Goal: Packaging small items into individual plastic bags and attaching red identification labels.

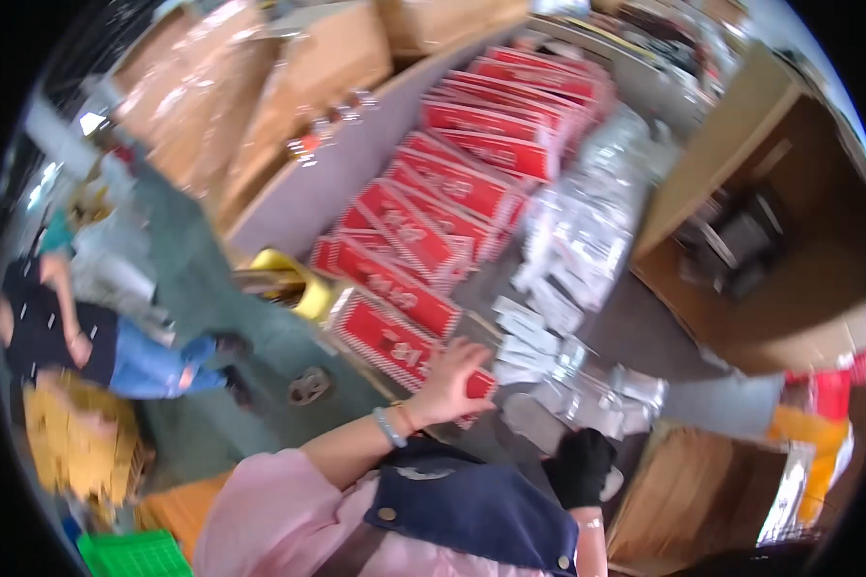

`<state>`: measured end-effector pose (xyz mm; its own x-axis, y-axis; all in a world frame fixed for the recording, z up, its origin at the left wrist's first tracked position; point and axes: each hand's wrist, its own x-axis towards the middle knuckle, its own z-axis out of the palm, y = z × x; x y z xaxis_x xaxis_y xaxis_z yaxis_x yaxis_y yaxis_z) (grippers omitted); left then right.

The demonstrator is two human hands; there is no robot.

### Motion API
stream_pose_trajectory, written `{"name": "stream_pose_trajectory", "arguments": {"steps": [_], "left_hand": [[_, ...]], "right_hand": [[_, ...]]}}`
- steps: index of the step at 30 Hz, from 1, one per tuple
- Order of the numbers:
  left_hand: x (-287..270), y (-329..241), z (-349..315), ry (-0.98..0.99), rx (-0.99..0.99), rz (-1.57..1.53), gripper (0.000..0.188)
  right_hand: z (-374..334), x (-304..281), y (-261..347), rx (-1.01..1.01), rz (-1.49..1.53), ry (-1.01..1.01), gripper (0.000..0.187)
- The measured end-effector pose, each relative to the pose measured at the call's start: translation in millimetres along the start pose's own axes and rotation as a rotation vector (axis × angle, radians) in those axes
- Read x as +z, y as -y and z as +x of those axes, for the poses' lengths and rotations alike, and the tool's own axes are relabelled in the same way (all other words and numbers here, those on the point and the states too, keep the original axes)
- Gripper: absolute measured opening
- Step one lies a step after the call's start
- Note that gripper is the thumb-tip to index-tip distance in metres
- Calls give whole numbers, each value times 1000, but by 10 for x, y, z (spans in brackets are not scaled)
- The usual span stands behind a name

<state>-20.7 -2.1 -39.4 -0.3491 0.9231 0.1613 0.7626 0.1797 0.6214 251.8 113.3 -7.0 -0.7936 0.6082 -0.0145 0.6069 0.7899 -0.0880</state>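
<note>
Seemingly handling the nearest red box [383, 337] of the row [452, 178] with left hand [445, 387] spread loosely over it — cannot tell the grip of right hand [581, 468] near packets [587, 399] — next needing a firm edge hold.

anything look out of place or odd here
Yes, mildly. A small pale object lies alone on the floor, as if dropped; blur hides what it is. The clear packets lie in a loose jumble beside the overlapping red packs, which look less disorderly.

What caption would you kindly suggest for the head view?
Bare left hand on a red pack, gloved right hand near clear packets.
</note>
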Motion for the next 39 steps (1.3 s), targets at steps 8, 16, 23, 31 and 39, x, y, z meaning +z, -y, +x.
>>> {"name": "stream_pose_trajectory", "arguments": {"steps": [8, 16, 23, 31, 39], "left_hand": [[19, -66, -56, 105, -102, -21, 89], [-99, -97, 111, 297, -4, 10, 77], [286, 163, 1020, 56, 274, 224, 29], [228, 216, 1198, 120, 373, 115, 19], [750, -647, 1412, 209, 386, -231, 18]], "right_hand": [[59, 1, 169, -25, 343, 43, 56], [447, 198, 540, -92, 461, -127, 71], [-381, -53, -479, 375, 421, -374, 48], [-1926, 349, -1447, 1030, -28, -115, 38], [-1705, 378, -1386, 1108, -73, -106, 20]]}}
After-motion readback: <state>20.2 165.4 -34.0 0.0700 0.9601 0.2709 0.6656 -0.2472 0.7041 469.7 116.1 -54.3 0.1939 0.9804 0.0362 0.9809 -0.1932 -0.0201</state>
